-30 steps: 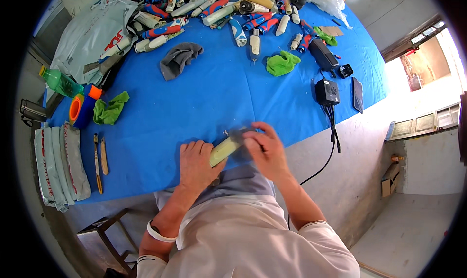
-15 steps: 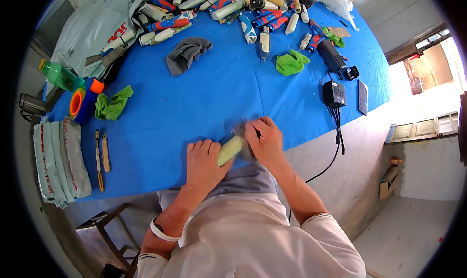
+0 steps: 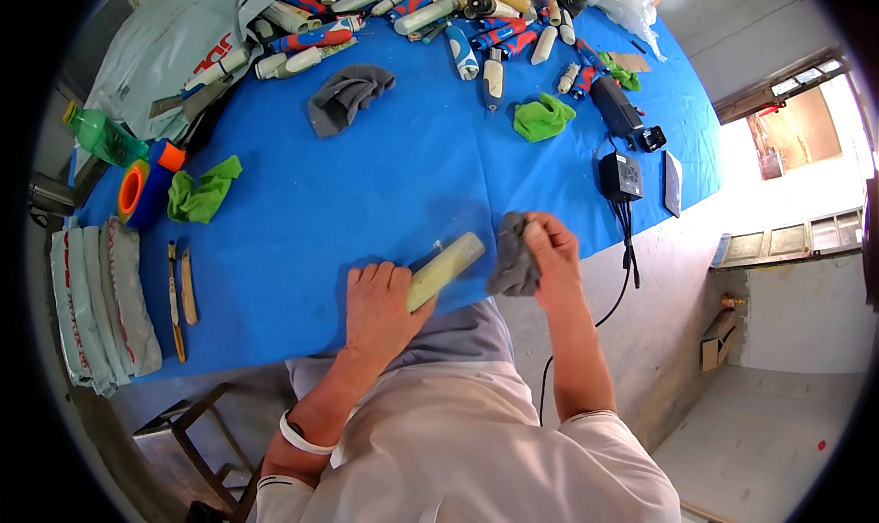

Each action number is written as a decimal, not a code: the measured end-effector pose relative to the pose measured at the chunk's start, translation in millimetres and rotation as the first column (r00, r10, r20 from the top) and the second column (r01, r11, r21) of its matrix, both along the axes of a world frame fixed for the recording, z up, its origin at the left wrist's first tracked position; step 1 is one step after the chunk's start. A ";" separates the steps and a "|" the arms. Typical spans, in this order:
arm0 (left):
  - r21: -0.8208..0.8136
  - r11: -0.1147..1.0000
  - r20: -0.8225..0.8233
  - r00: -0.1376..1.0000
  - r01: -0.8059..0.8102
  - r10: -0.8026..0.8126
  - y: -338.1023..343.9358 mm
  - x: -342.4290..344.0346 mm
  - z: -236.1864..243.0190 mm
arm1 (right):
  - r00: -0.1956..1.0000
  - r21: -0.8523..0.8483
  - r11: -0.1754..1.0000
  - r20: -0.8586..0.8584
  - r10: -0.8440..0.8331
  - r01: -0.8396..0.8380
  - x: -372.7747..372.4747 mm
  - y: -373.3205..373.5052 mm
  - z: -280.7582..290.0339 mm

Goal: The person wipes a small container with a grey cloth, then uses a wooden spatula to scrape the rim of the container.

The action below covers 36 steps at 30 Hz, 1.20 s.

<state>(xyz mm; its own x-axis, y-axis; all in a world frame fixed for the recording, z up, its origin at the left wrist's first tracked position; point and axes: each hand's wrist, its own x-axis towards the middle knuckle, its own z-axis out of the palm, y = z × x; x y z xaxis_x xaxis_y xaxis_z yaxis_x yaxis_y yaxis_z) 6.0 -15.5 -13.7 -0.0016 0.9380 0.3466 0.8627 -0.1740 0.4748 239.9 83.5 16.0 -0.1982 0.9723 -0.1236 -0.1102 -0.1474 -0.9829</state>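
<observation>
Near the front edge of the blue-covered table (image 3: pixel 302 276), my left hand (image 3: pixel 383 310) is closed around the lower end of a pale yellow-green cylindrical tube (image 3: pixel 446 271). The tube tilts up to the right, and its far end shows uncovered. Just right of it, my right hand (image 3: pixel 553 257) pinches a dark grey cloth (image 3: pixel 515 256), which hangs bunched beside the tube, apart from it. A small whitish bit (image 3: pixel 439 245) shows by the tube's upper side; I cannot make out what it is.
Another grey cloth (image 3: pixel 350 97) and green cloths (image 3: pixel 543 117) lie farther back. Many cylindrical handles (image 3: pixel 426 16) are heaped at the far edge. A toothbrush (image 3: pixel 174 294), a thin wooden stick (image 3: pixel 189 287) and a green bottle (image 3: pixel 103 136) are at left; a black box with cables (image 3: pixel 623 177) at right.
My right hand has moved right with the grey cloth, off the tube's end, which now shows. My left hand keeps its hold on the tube.
</observation>
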 end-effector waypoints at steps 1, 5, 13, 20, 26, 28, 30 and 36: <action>-0.004 1.000 -0.003 1.000 0.002 -0.002 0.0 0.2 -0.5 | 0.987 0.067 0.995 0.146 0.065 -0.075 -8.3 -4.1 2.5; -0.031 1.000 -0.005 1.000 0.000 0.000 0.2 0.6 1.3 | 0.627 0.436 0.853 0.758 -0.177 -0.286 -55.4 -15.6 0.2; -0.045 0.999 -0.002 1.000 0.000 0.000 -2.5 -1.6 1.4 | 0.633 0.410 0.862 0.761 -0.143 -0.297 -60.0 -11.1 -12.0; 0.003 1.000 0.001 1.000 0.004 -0.004 0.6 1.2 4.4 | 0.469 0.559 0.769 0.793 -0.388 -0.309 -37.5 11.5 -32.0; -0.021 1.000 0.001 1.000 -0.009 0.009 -3.3 1.2 -1.8 | 0.780 0.505 0.842 0.441 -0.443 0.192 2.0 23.8 -4.9; -0.001 1.000 -0.013 1.000 -0.019 0.019 -0.9 1.3 -2.7 | 0.795 0.548 0.826 0.439 -0.420 0.134 -5.7 15.6 -0.3; 0.001 1.000 -0.013 1.000 -0.007 0.007 0.0 1.5 -0.1 | 0.807 0.558 0.830 0.479 -0.346 0.025 -19.3 4.6 2.5; -0.012 1.000 -0.032 0.999 -0.025 0.024 -1.6 1.3 0.5 | 0.676 0.621 0.713 0.680 -0.285 -0.325 -69.9 -15.5 -0.5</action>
